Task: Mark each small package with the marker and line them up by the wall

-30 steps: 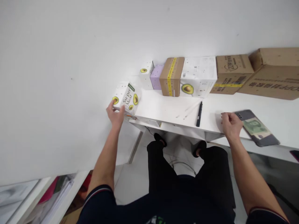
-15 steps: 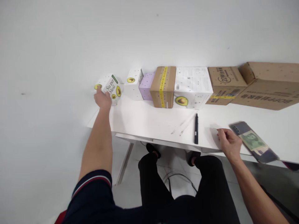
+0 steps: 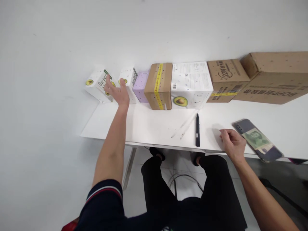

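My left hand (image 3: 118, 92) is raised in front of two white avocado-print boxes, its fingers spread and nothing in it. Its fingers partly cover the leftmost "Super Meal" box (image 3: 96, 84), which stands at an angle, and the narrower white box (image 3: 131, 91) beside it. Whether the fingertips touch either box I cannot tell. My right hand (image 3: 233, 144) rests in a loose fist at the table's front edge, with no object showing in it. It lies between a black marker pen (image 3: 197, 130) and a phone (image 3: 271, 153) that has a green banknote (image 3: 255, 138) on its back.
Along the wall the row continues with a purple box (image 3: 140, 87), a yellow-taped brown carton (image 3: 148, 86), a large white avocado box (image 3: 192, 85), and two more brown cartons (image 3: 226, 83) at the right. Clear thin strips (image 3: 184, 125) lie on the white table (image 3: 149, 128).
My left hand has come off the leftmost box, moved right and spread its fingers. The whole view has shifted a little. My right hand stays in its place.
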`<state>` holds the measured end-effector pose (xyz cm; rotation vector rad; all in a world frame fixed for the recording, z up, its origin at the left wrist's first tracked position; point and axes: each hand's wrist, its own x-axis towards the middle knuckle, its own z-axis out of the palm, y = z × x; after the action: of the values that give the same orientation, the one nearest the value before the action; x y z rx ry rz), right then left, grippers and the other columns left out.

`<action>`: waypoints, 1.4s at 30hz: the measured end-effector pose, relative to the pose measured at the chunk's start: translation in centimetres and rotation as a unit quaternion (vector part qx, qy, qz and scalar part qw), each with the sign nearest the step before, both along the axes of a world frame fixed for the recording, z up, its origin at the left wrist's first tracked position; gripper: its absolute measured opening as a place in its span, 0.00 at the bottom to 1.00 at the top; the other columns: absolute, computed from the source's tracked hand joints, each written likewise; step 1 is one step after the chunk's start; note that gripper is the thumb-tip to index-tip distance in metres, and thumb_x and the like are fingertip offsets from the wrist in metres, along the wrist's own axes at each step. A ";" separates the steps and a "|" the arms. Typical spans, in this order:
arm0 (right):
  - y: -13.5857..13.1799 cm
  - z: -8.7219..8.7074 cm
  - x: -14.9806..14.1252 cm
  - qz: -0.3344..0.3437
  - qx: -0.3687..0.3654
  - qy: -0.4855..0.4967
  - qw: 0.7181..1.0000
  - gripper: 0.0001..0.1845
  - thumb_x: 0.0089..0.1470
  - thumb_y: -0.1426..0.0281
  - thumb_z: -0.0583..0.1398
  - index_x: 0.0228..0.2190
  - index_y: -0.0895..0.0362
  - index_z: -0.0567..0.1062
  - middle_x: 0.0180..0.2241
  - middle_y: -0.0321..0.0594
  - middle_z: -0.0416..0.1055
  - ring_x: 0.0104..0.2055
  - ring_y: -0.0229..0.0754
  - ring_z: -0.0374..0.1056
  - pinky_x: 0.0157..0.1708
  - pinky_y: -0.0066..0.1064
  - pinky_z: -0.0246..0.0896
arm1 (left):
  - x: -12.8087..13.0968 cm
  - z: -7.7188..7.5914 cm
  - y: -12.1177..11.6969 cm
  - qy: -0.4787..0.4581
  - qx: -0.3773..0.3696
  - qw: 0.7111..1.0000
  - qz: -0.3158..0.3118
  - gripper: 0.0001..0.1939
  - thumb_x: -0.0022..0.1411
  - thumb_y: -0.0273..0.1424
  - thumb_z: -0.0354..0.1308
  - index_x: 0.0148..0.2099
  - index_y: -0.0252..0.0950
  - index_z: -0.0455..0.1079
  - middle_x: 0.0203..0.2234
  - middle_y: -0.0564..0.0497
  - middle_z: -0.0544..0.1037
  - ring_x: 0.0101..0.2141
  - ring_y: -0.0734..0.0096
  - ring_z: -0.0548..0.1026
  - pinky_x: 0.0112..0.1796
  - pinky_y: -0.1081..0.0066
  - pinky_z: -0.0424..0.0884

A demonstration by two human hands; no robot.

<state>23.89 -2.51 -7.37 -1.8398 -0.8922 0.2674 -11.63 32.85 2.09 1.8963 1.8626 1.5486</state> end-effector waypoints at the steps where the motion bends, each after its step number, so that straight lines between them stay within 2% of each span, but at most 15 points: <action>1: 0.0 0.1 0.0 0.000 0.005 0.000 1.000 0.13 0.55 0.59 0.60 0.28 0.54 0.78 0.23 0.37 0.73 0.25 0.39 0.67 0.29 0.31 0.63 | 1.0 0.3 -0.5 0.023 0.006 0.999 0.027 0.34 0.67 0.38 0.55 0.69 0.32 0.50 0.65 0.36 0.55 0.67 0.53 0.51 0.65 0.55 0.51; 3: 0.0 0.2 -0.1 -0.002 0.012 -0.003 1.000 0.13 0.55 0.59 0.60 0.28 0.54 0.78 0.22 0.36 0.73 0.24 0.39 0.66 0.28 0.31 0.62 | 2.7 0.6 -1.4 0.082 0.013 0.996 0.038 0.32 0.63 0.37 0.59 0.66 0.34 0.58 0.65 0.37 0.56 0.67 0.51 0.51 0.66 0.53 0.48; 5: 0.1 0.2 -0.1 0.000 0.017 -0.001 1.000 0.14 0.54 0.58 0.60 0.28 0.55 0.78 0.22 0.36 0.73 0.24 0.39 0.66 0.28 0.31 0.63 | 4.0 0.6 -2.1 0.147 -0.002 0.989 -0.018 0.27 0.63 0.35 0.58 0.63 0.36 0.64 0.65 0.39 0.59 0.67 0.51 0.52 0.67 0.51 0.45; 8: 0.1 0.2 0.0 0.010 0.023 0.002 1.000 0.14 0.55 0.58 0.59 0.28 0.55 0.78 0.23 0.37 0.73 0.25 0.39 0.68 0.29 0.31 0.63 | 5.1 0.3 -2.6 0.240 -0.070 0.962 -0.107 0.22 0.63 0.30 0.54 0.60 0.41 0.70 0.60 0.43 0.67 0.64 0.54 0.60 0.68 0.50 0.40; 10: 0.1 0.2 0.1 0.017 0.025 0.002 1.000 0.14 0.54 0.58 0.59 0.28 0.55 0.78 0.23 0.37 0.73 0.25 0.39 0.67 0.29 0.31 0.63 | 5.4 0.4 -2.8 0.291 -0.120 0.942 -0.117 0.23 0.63 0.28 0.52 0.60 0.43 0.70 0.59 0.43 0.70 0.63 0.53 0.62 0.68 0.47 0.36; 12: 0.0 0.3 0.1 0.023 0.029 0.004 0.999 0.15 0.54 0.58 0.58 0.28 0.55 0.77 0.22 0.36 0.73 0.24 0.39 0.66 0.28 0.31 0.61 | 5.6 0.7 -3.0 0.312 -0.151 0.933 -0.101 0.25 0.64 0.29 0.52 0.62 0.43 0.69 0.61 0.41 0.69 0.64 0.50 0.61 0.66 0.41 0.34; 15: 0.0 0.5 0.1 0.024 0.042 0.007 0.999 0.15 0.54 0.57 0.58 0.27 0.55 0.77 0.20 0.36 0.71 0.22 0.38 0.65 0.27 0.31 0.60 | 5.7 1.3 -3.4 0.289 -0.200 0.932 -0.087 0.26 0.66 0.33 0.52 0.65 0.42 0.66 0.62 0.36 0.67 0.64 0.45 0.61 0.63 0.32 0.37; 17: 0.0 0.6 0.0 0.026 0.051 0.006 0.998 0.15 0.54 0.57 0.58 0.27 0.55 0.76 0.20 0.36 0.71 0.22 0.39 0.65 0.27 0.31 0.61 | 5.6 1.5 -3.5 0.269 -0.229 0.933 -0.071 0.27 0.65 0.35 0.52 0.66 0.45 0.65 0.63 0.36 0.66 0.63 0.41 0.61 0.61 0.30 0.42; 22: 0.5 0.5 -0.5 0.037 0.051 -0.005 0.998 0.16 0.54 0.57 0.57 0.26 0.55 0.76 0.20 0.35 0.70 0.22 0.38 0.64 0.27 0.30 0.60 | 4.7 1.9 -3.0 0.294 -0.266 0.917 -0.040 0.34 0.60 0.36 0.58 0.68 0.50 0.62 0.67 0.38 0.59 0.65 0.33 0.56 0.60 0.35 0.52; 26: 0.9 0.4 -1.2 0.038 0.051 -0.004 0.998 0.15 0.55 0.58 0.57 0.26 0.55 0.76 0.20 0.35 0.70 0.22 0.38 0.63 0.26 0.30 0.59 | 4.1 2.2 -2.3 0.335 -0.254 0.907 -0.036 0.32 0.57 0.41 0.61 0.64 0.45 0.68 0.60 0.34 0.68 0.62 0.34 0.61 0.60 0.39 0.54; 29: 1.1 0.5 -1.5 0.033 0.049 -0.007 0.998 0.15 0.55 0.58 0.57 0.26 0.55 0.76 0.20 0.35 0.70 0.22 0.38 0.63 0.27 0.30 0.60 | 5.0 1.5 -2.5 0.287 -0.228 0.930 -0.041 0.32 0.56 0.39 0.63 0.63 0.39 0.68 0.54 0.33 0.71 0.57 0.40 0.69 0.58 0.46 0.61; 32: 1.2 0.5 -1.4 0.028 0.052 -0.008 0.998 0.15 0.54 0.58 0.57 0.26 0.55 0.75 0.19 0.35 0.69 0.22 0.38 0.63 0.27 0.30 0.60 | 6.0 0.0 -3.5 0.202 -0.190 0.961 -0.005 0.32 0.55 0.34 0.64 0.63 0.39 0.66 0.55 0.34 0.66 0.54 0.44 0.71 0.54 0.51 0.67; 34: 1.2 0.5 -1.4 0.022 0.053 -0.005 0.998 0.15 0.54 0.58 0.57 0.25 0.55 0.75 0.19 0.34 0.69 0.22 0.38 0.63 0.27 0.30 0.59 | 5.8 -0.9 -4.6 0.160 -0.169 0.973 0.006 0.31 0.55 0.34 0.65 0.61 0.39 0.67 0.55 0.36 0.63 0.53 0.46 0.72 0.55 0.52 0.67; 37: 1.2 0.4 -1.2 0.018 0.050 0.000 0.999 0.15 0.54 0.58 0.56 0.25 0.54 0.74 0.19 0.34 0.68 0.22 0.37 0.62 0.27 0.30 0.59 | 3.8 -2.0 -7.7 0.117 -0.152 0.981 -0.001 0.31 0.54 0.36 0.66 0.60 0.40 0.67 0.54 0.38 0.62 0.52 0.50 0.72 0.55 0.55 0.69; 42: 1.3 0.2 -1.1 0.012 0.046 0.001 0.999 0.13 0.54 0.60 0.56 0.25 0.55 0.74 0.19 0.34 0.67 0.24 0.38 0.62 0.29 0.31 0.60 | -1.7 -3.7 -16.9 0.071 -0.098 0.992 -0.023 0.31 0.50 0.34 0.68 0.58 0.40 0.68 0.53 0.38 0.62 0.57 0.54 0.65 0.53 0.59 0.72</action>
<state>22.81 -1.23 -7.20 -1.7440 -0.9103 0.2389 -13.31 15.93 -1.59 1.9892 1.9296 1.1973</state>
